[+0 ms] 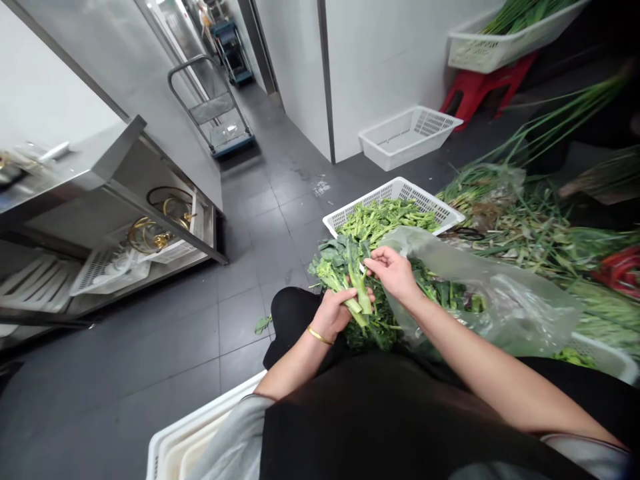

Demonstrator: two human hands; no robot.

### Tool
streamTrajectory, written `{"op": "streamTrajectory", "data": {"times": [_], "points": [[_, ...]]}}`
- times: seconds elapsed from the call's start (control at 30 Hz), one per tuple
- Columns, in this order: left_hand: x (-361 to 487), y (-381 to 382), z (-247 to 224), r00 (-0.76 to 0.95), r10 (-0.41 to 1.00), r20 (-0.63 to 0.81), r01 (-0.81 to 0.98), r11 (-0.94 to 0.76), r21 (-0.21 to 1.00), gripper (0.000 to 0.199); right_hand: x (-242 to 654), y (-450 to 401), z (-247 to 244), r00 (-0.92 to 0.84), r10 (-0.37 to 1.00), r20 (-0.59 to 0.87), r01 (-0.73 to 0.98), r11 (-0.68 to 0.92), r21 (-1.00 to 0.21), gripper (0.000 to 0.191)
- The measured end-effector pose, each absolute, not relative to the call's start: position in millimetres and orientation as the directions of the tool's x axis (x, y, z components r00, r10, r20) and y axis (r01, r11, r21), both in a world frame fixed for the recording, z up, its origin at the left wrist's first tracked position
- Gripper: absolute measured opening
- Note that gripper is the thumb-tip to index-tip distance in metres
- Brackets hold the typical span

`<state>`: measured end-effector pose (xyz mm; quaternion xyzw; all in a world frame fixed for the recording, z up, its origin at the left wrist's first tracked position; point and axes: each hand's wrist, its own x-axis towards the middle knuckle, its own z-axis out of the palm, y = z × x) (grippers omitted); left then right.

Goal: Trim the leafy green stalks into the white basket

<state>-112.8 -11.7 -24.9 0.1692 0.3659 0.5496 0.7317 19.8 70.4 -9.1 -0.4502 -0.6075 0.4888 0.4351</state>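
Observation:
My left hand (336,312) is closed around a bunch of leafy green vegetable stalks (361,293), with pale thick stem ends toward me and dark leaves and buds pointing away. At the upper right of the bunch, my right hand (393,270) has thumb and fingers pinched together against a stalk. Something small and pale shows at those fingertips, too small to name. Below both hands lies a heap of loose dark greens (373,333), beside a clear plastic bag (505,300) with more greens in it. Just beyond, a white basket (450,217) holds stripped green stalks (390,219).
Long green onions (520,213) spread over the floor at right. Another white basket (400,157) stands by the wall, near a red stool (480,87) carrying a crate (480,55). A trolley (227,120) and steel table (115,153) are at left. Stacked white baskets (165,443) sit beside me.

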Motion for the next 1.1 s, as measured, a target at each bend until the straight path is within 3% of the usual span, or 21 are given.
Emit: {"op": "streamTrajectory", "data": {"times": [0.07, 0.13, 0.2, 0.27, 0.37, 0.47, 0.5, 0.57, 0.63, 0.7, 0.77, 0.83, 0.9, 1.0, 1.1], "points": [[-114.0, -8.2, -23.9, -0.026, 0.926, -0.375, -0.665, 0.264, 0.698, 0.028, 20.1, 51.1, -3.1, -0.247, 0.941, 0.233, 0.238, 0.292, -0.927, 0.022], [-119.5, -2.4, -23.7, -0.154, 0.907, -0.392, -0.661, 0.2, 0.723, 0.026, 21.5, 30.4, 3.7, -0.386, 0.848, 0.363, 0.271, 0.481, -0.834, 0.017], [-125.5, 2.0, -23.4, -0.235, 0.891, -0.388, -0.656, 0.149, 0.74, 0.026, 22.9, 18.9, 7.8, -0.472, 0.796, 0.379, 0.24, 0.529, -0.814, 0.017], [-127.8, 2.0, -23.0, -0.287, 0.891, -0.351, -0.619, 0.107, 0.778, 0.028, 21.4, 23.3, 7.8, -0.418, 0.866, 0.273, 0.208, 0.384, -0.9, 0.021], [-121.4, -4.5, -23.5, -0.369, 0.907, -0.204, -0.444, 0.021, 0.896, 0.034, 12.1, 51.2, 3.4, -0.361, 0.932, -0.026, 0.211, 0.054, -0.976, 0.032], [-112.1, -8.7, -26.7, -0.339, 0.929, -0.15, -0.383, 0.009, 0.924, 0.034, 1.7, 69.4, -1.0, -0.379, 0.911, -0.162, 0.334, -0.028, -0.942, 0.035], [-110.9, -8.0, -28.1, -0.324, 0.929, -0.176, -0.421, 0.025, 0.907, 0.035, -0.2, 67.7, -2.4, -0.346, 0.931, -0.12, 0.37, 0.018, -0.929, 0.035], [-113.2, -3.8, -30.4, -0.329, 0.912, -0.246, -0.508, 0.048, 0.86, 0.038, -0.5, 52.7, -5.8, -0.33, 0.939, 0.095, 0.389, 0.227, -0.893, 0.031], [-122.1, 2.0, -30.8, -0.341, 0.886, -0.314, -0.565, 0.074, 0.822, 0.036, 3.6, 30.9, -10.1, -0.462, 0.826, 0.324, 0.308, 0.492, -0.814, 0.024], [-135.1, 6.3, -28.9, -0.321, 0.874, -0.365, -0.613, 0.102, 0.783, 0.031, 9.5, 15.3, -14.0, -0.571, 0.717, 0.399, 0.188, 0.587, -0.787, 0.02], [-147.4, 6.6, -25.7, -0.25, 0.885, -0.393, -0.664, 0.139, 0.735, 0.029, 13.5, 14.8, -15.5, -0.527, 0.803, 0.28, 0.16, 0.417, -0.895, 0.019], [-153.8, 3.3, -22.5, -0.144, 0.914, -0.379, -0.679, 0.187, 0.71, 0.03, 12.7, 28.2, -14.7, -0.449, 0.893, 0.034, 0.1, 0.089, -0.991, 0.023], [-152.1, -1.5, -20.6, -0.033, 0.939, -0.341, -0.657, 0.237, 0.716, 0.034, 7.5, 46.7, -13.6, -0.499, 0.857, -0.127, 0.033, -0.128, -0.991, 0.029], [-139.1, -6.2, -21.1, -0.008, 0.95, -0.311, -0.597, 0.245, 0.764, 0.037, -2.2, 64.3, -15.5, -0.48, 0.867, -0.135, 0.207, -0.037, -0.978, 0.034], [-126.0, -5.7, -25.6, -0.096, 0.933, -0.347, -0.572, 0.233, 0.787, 0.037, -5.5, 58.7, -20.4, -0.306, 0.948, 0.085, 0.48, 0.23, -0.847, 0.034]]}}
